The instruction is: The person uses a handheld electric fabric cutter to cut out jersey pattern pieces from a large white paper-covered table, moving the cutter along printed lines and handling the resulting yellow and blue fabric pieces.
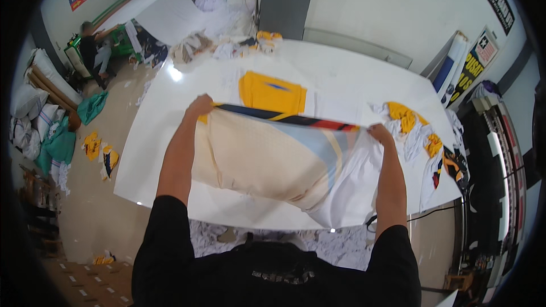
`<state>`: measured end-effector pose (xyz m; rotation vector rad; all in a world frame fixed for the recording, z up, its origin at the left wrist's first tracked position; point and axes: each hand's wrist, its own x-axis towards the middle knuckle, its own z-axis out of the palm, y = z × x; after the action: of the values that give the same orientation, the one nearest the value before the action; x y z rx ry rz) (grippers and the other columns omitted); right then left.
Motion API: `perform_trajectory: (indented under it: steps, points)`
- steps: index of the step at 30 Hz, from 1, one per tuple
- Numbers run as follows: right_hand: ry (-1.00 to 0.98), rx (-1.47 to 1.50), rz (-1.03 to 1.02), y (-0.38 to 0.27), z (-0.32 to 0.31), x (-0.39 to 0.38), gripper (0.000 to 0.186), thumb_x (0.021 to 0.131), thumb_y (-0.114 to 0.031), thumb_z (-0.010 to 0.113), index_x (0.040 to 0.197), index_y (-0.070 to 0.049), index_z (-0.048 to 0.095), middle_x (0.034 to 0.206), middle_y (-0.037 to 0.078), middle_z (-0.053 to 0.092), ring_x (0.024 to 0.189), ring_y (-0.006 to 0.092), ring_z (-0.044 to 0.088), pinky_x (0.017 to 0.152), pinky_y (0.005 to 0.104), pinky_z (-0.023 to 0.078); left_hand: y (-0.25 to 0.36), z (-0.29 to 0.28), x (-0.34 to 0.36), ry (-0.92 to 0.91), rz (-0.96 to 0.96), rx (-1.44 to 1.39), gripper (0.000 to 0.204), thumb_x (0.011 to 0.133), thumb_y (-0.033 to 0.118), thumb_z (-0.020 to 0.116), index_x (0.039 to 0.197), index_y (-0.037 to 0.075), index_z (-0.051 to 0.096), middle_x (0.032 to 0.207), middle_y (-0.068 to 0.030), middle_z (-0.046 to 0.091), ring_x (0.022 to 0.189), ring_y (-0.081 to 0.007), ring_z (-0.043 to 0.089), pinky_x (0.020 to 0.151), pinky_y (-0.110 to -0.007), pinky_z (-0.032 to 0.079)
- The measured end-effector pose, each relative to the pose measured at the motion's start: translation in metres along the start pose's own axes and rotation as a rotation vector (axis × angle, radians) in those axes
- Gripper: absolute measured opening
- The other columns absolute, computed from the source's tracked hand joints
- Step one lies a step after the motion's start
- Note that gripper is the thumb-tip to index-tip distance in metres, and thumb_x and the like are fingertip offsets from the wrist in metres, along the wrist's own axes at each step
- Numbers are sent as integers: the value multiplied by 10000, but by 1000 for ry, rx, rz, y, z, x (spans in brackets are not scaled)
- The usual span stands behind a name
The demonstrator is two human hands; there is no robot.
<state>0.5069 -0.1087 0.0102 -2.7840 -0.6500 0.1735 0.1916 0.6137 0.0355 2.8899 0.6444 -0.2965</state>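
Observation:
Stretched between my two hands is a large piece of printed fabric (261,156). Its pale underside shows cream, light blue and white, while the far edge folds over in dark blue, yellow and red. My left hand (200,107) is closed on the far left corner, and my right hand (380,132) is closed on the far right corner. The fabric's lower part hangs toward the near edge of the white table (153,153). Just beyond the taut edge, a yellow piece of fabric (273,92) with a small blue mark lies flat on the table.
Heaped scraps (406,119) of yellow and white cloth lie at the table's right, and more scraps (193,45) along its far edge. A black cable (424,216) runs by the near right corner. Two people work at the far left; one sits beside a green machine (116,42).

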Motion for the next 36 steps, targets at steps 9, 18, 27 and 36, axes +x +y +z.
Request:
perform_trajectory:
  steps: [9,18,27,36]
  points:
    - [1772,-198,-323,-127,-473,-30,308,1045,-161,543,1281,-60,714,1197,230,748,1026,424,740,895,488,589,27,-393,-73,1629,56,-23,392,927,169,665,1304,65,698,1270,-191,727,1143,-395,710,979,-473,554]
    - [1308,-125,-224,-76,-296,-241,452,1011,-46,416,1409,-34,631,1381,192,678,1278,363,649,1093,438,477,-41,-205,-284,1522,126,195,450,910,-1,668,1357,39,650,1288,-172,704,1199,-348,684,1032,-392,524]
    - [527,-74,-52,-29,77,-257,555,932,19,542,1475,-97,565,1461,74,619,1438,286,502,1213,597,270,21,136,-257,640,138,-139,501,772,-147,619,1222,58,703,1180,-119,644,1152,-343,589,1039,-478,433]
    - [104,-104,77,-32,159,-277,639,954,-172,657,1560,-114,463,1602,153,440,1508,341,386,1163,688,296,36,211,-238,83,-96,8,724,908,118,725,1576,119,447,1612,-196,384,1521,-406,342,1197,-662,279]
